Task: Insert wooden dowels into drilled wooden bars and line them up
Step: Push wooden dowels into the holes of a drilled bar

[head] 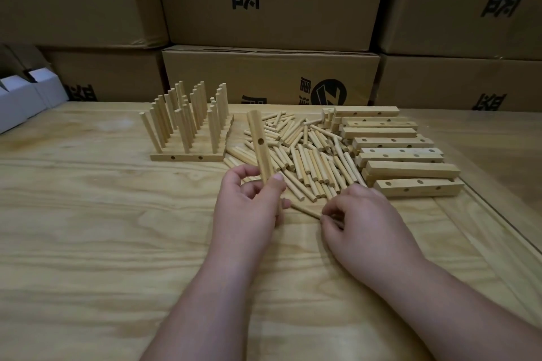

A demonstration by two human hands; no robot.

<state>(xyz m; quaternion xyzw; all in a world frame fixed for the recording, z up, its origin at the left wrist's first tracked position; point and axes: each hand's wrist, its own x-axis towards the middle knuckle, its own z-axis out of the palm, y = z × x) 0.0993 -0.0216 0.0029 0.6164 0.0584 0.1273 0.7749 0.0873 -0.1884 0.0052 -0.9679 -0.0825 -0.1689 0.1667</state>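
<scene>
— Two hands in use, one bar in progress. Item one: drilled bar (259, 146), held near-upright in the left hand (249, 202), lower end inside the grip, one hole facing the camera at mid-length. Confirm?

— Confirmed. Left grip clenched round the bar's lower part, thumb on the front face. Item two: single dowel (305, 211), lying almost flat over the surface (102, 228) between the hands, its right end pinched by the right hand (360, 220).

— Right grip: how wide?

— Nearly closed, fingertips curled onto the dowel end. Whether the far end touches the left hand, I cannot tell.

— Stock?

— Loose dowel pile (308, 155) just behind the hands. Undrilled-looking and drilled spare bars (396, 149) stacked to its right. Finished row (187, 126) to the left, dowels standing upright in bars laid side by side.

— Risks, as judged?

— First: the dowel is held at its very end, so its free tip may wander and miss the hole, or enter skewed and jam. Second: the bar is gripped low, so pushing at mid-length could tip it. Third: an elbow or sleeve sweep leftward could topple the finished row; sweeping back could scatter the pile.
</scene>
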